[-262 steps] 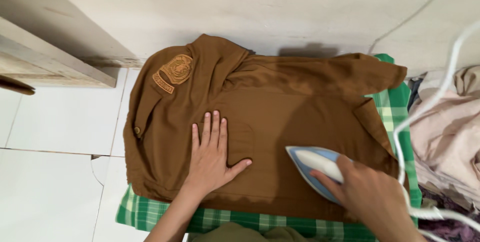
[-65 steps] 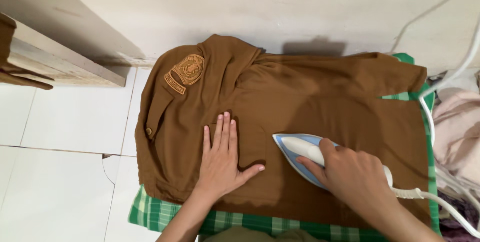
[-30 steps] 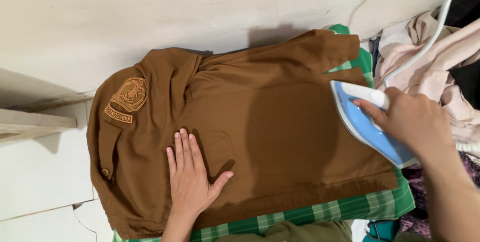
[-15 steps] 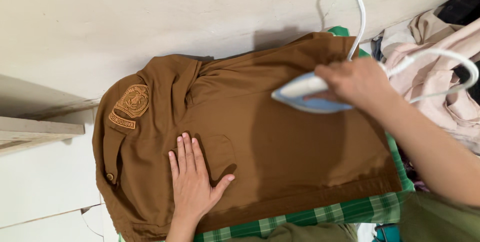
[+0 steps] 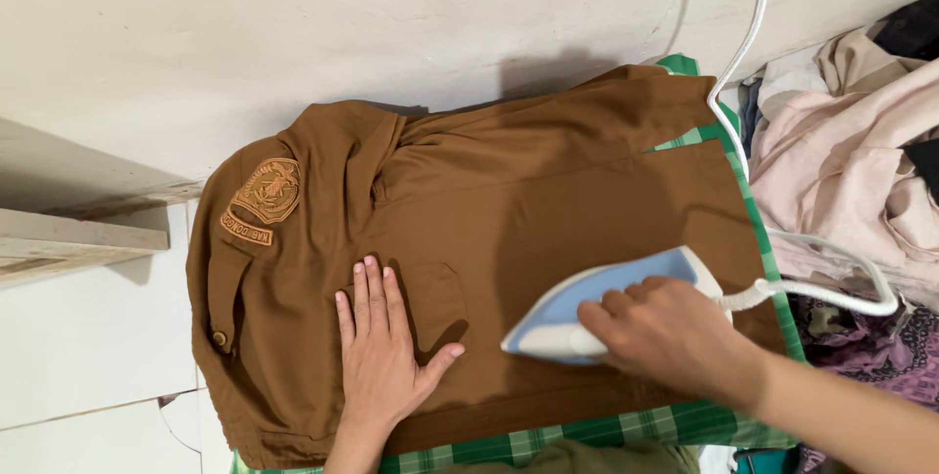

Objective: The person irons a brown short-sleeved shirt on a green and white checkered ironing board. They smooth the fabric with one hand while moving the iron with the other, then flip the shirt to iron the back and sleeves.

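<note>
My left hand (image 5: 384,357) is spread flat on the brown shirt (image 5: 489,239), right beside its chest pocket (image 5: 433,293); can't see anything in the pocket. My right hand (image 5: 665,332) is wrapped round the blue iron (image 5: 577,313) resting on the shirt's lower front. The white cord (image 5: 743,63) runs off frame up top, and the clothes pile (image 5: 861,151) is cut off at right

A brown uniform shirt (image 5: 548,210) is lying spread flat, front up, under both hands, its collar end bunching toward the wall beyond the left hand (image 5: 383,357). An embroidered shoulder patch (image 5: 264,195) is showing well out past that hand's fingertips, and a chest pocket is sitting right beside its thumb. A blue-and-white iron (image 5: 597,303) is resting soleplate-down on the shirt's lower front, its tip pointing toward the left hand, with the right hand (image 5: 670,332) wrapping around its handle.
</note>
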